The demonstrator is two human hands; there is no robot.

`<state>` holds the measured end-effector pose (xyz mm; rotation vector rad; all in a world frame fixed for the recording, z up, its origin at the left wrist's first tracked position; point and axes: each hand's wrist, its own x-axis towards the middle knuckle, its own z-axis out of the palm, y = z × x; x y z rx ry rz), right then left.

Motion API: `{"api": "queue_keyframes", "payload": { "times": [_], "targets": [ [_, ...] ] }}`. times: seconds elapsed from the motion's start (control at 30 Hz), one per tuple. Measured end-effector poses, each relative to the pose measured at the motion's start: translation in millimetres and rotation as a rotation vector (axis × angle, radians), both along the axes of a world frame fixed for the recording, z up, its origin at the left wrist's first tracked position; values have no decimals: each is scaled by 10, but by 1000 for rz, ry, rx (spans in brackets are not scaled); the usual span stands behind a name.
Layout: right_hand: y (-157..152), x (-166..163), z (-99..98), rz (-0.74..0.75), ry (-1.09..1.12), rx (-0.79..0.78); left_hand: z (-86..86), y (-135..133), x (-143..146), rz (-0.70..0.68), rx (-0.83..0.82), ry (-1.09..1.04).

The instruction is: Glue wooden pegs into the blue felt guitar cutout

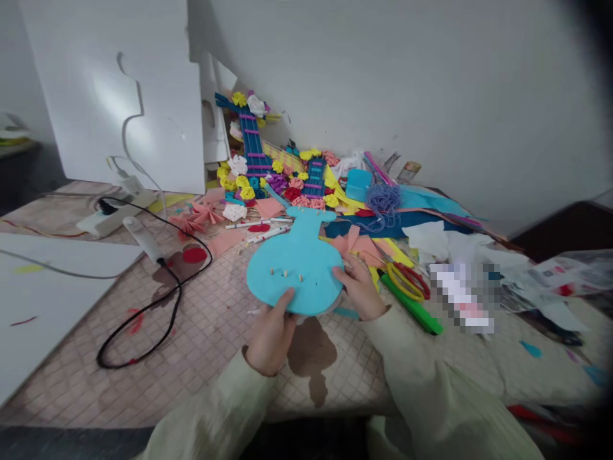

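Observation:
Between my hands is a light-blue paper cutout (292, 255), vase- or guitar-shaped, with a round body and a narrow neck pointing away from me. Several small wooden pegs (286, 274) stand in a row on its body, and tiny ones line the far end. My left hand (274, 332) grips the lower edge, thumb on top and fingers underneath. At the right edge, my right hand (361, 287) pinches the cutout the same way. The fingers beneath the cutout are partly hidden. Yellow-and-red scissors (407, 281) and a green craft knife (414, 306) lie right of my right hand.
Paper-flower-trimmed blue guitar shapes (251, 144) lean at the back wall. Markers (258, 223), purple yarn (383, 199) and paper scraps lie ahead. On the left are a glue gun (143, 239) with a looped black cord, a power strip (112, 216) and white boards (119, 96).

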<state>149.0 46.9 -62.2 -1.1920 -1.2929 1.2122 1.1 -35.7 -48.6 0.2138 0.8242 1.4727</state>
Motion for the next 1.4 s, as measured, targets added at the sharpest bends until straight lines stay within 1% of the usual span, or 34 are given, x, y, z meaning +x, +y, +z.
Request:
{"api": "queue_keyframes", "payload": {
  "times": [0.13, 0.2, 0.27, 0.37, 0.4, 0.43, 0.47, 0.53, 0.57, 0.6, 0.63, 0.67, 0.73, 0.8, 0.87, 0.93, 1.03, 1.07, 1.13, 1.23, 1.3, 1.37, 1.4],
  "targets": [
    [115, 71, -75, -45, 81, -37, -66, -49, -26, -160, -8, -16],
    [104, 124, -77, -60, 105, -43, -97, -133, -95, -277, -17, 36],
    [47, 187, -56, -64, 120, -45, -107, -262, -222, -461, -24, 174],
    [-36, 276, -22, -36, 108, -35, -46, -472, -530, -783, -25, 500],
    [-39, 291, -21, -16, 74, -11, -2, -520, -657, -821, -50, 599],
    [-25, 291, -26, 7, 22, 26, 50, -544, -790, -806, -76, 685],
    [6, 276, -36, 31, -38, 69, 108, -540, -923, -736, -78, 762],
    [102, 199, -61, 70, -153, 152, 220, -439, -1167, -481, -33, 975],
    [156, 147, -70, 84, -198, 184, 263, -344, -1268, -362, -15, 1082],
    [205, 93, -74, 89, -234, 210, 291, -225, -1350, -271, 18, 1192],
    [244, 46, -71, 78, -268, 236, 302, -89, -1412, -164, 78, 1313],
    [272, 10, -63, 52, -310, 270, 294, 58, -1454, -107, 107, 1357],
    [289, -13, -39, -47, -392, 349, 230, 352, -1488, -29, 135, 1413],
    [273, 26, -25, -153, -451, 425, 128, 608, -1478, 28, 146, 1455],
    [250, 97, -41, -210, -482, 479, 34, 798, -1455, 58, 162, 1480],
    [235, 163, -77, -236, -496, 508, -13, 910, -1431, 65, 185, 1492],
    [209, 189, -100, -222, -499, 522, 32, 918, -1359, 46, 237, 1494],
    [188, 171, -82, -189, -497, 525, 70, 876, -1309, 33, 259, 1491],
    [118, 99, 2, -76, -488, 535, 160, 735, -1153, -16, 304, 1473],
    [-52, -64, 188, 149, -458, 560, 279, 456, -821, -130, 370, 1412],
    [-177, -161, 294, 285, -410, 621, 329, 294, -601, -193, 415, 1325],
    [-289, -210, 355, 346, -367, 688, 353, 184, -434, -228, 414, 1224],
    [-335, -212, 366, 344, -357, 711, 355, 146, -373, -238, 399, 1179]
  ]
}}
